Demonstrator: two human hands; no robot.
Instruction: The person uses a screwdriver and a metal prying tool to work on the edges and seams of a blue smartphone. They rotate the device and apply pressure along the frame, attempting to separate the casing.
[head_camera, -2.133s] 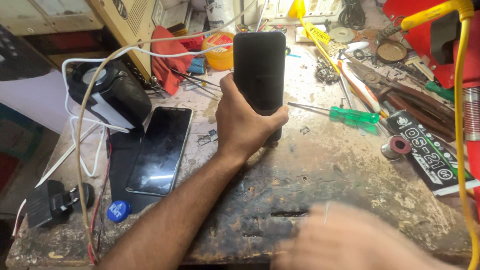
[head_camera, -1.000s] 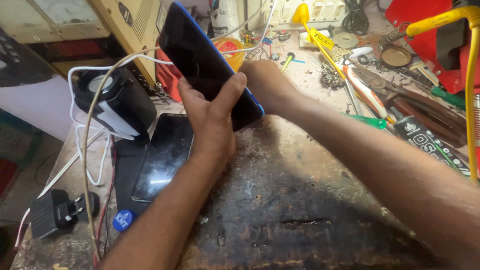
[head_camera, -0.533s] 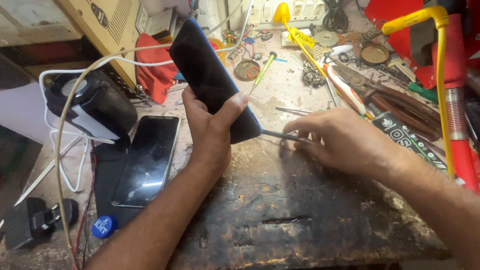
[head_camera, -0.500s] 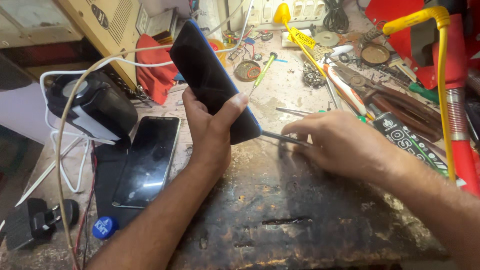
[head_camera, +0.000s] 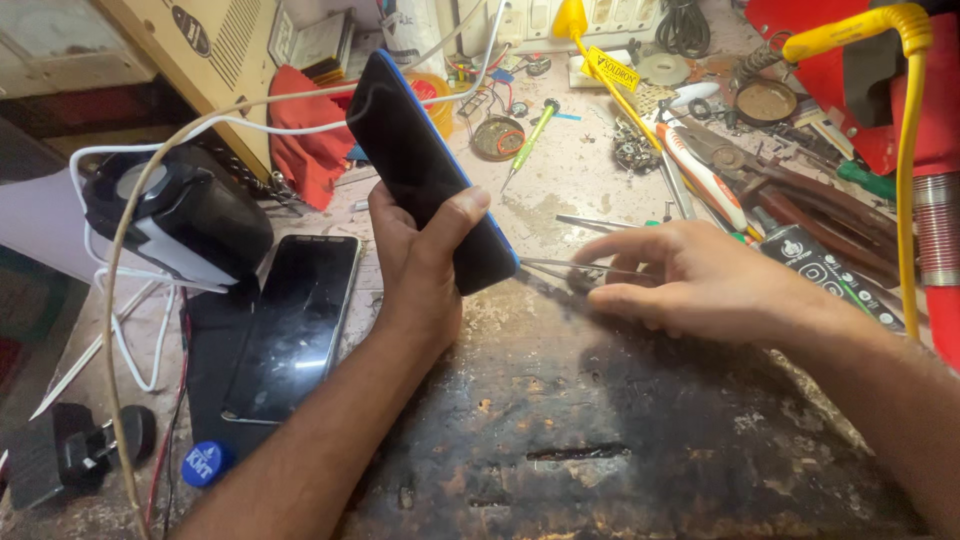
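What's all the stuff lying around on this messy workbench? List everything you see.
phone: 1, dark with blue edge, tilted up in the left hand
second phone: 1, black, flat on the bench at left
tweezers: 1, metal, at the right hand's fingertips
small screwdriver: 1, green, back of the bench
pliers: 1, red and white handles, right of centre
red cloth: 1, behind the held phone
white cable: 1, looping at left
yellow hose: 1, far right
workbench: 1, worn, dark
left hand: grips the phone
right hand: on the tweezers
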